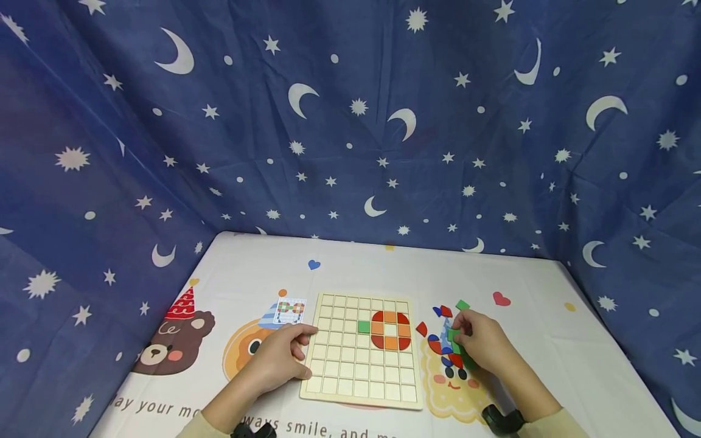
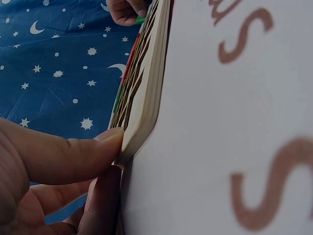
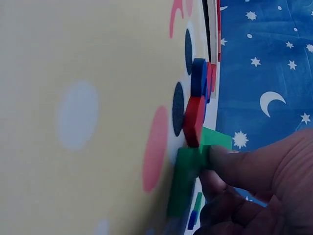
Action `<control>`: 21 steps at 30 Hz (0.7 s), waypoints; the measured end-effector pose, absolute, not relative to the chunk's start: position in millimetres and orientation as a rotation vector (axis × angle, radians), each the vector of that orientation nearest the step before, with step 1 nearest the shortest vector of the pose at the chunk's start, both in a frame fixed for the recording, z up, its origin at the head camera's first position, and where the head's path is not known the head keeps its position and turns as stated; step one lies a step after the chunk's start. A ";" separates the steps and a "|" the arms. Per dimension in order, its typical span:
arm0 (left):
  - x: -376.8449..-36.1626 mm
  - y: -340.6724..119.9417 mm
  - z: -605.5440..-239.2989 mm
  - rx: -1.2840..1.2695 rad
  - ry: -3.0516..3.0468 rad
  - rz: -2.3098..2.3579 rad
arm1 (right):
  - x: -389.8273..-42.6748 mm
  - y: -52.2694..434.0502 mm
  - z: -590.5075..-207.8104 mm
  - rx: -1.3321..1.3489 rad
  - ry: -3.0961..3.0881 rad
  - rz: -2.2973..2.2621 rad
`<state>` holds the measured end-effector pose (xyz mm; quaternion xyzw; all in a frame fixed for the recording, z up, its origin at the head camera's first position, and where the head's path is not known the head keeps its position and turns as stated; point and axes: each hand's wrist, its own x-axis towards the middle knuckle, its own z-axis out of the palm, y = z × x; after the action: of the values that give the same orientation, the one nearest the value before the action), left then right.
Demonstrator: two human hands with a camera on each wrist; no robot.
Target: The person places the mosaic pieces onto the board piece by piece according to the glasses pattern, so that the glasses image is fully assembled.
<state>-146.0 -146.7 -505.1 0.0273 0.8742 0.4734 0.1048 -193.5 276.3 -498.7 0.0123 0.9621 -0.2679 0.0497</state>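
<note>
Fingers of my left hand (image 1: 279, 359) are resting curled against the left edge of the pale wooden grid board (image 1: 342, 371), with the thumb pressing the board's rim, as the left wrist view shows; the hand is steadying it rather than gripping it. My right hand (image 1: 482, 344) is lying to the right of the board, its thumb and fingertips pinching a small green square wooden tile (image 1: 453, 334) at the top of the loose pile of red, blue and green wooden pieces (image 1: 445, 353). In the right wrist view that tile is standing a little lifted at one edge, touching a red piece beside it.

On the board itself, a ring of red and orange tiles (image 1: 391, 330) is sitting in the upper right cells, and a single green square tile (image 1: 364, 326) is lying in the cell just left of that ring. A second loose green square (image 1: 462, 305) is lying apart from the pile, further from me, to the right of the board. A small pattern card (image 1: 289, 311) is lying just left of the board's far corner. Everything is resting on a white tablecloth printed with cartoon bears (image 1: 246, 267), and blue star-and-moon fabric (image 1: 350, 121) is hanging behind the board.
</note>
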 end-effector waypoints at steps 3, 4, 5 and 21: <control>-146.3 -146.8 -505.1 0.080 2.575 1.398 | -193.0 273.8 -495.7 0.028 2.931 -0.842; -146.4 -146.8 -505.1 0.082 2.573 1.399 | -192.8 272.1 -494.4 0.030 2.932 -0.853; -146.3 -146.9 -505.2 0.085 2.573 1.400 | -192.7 269.9 -492.7 0.028 2.933 -0.866; -146.2 -146.2 -505.6 0.087 2.585 1.393 | -197.6 194.1 -478.3 -0.121 2.815 -1.171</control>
<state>-146.2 -146.2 -505.6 0.0296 0.8753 0.4718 0.1019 -197.6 194.1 -478.3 -0.0398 0.9217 -0.3832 0.0450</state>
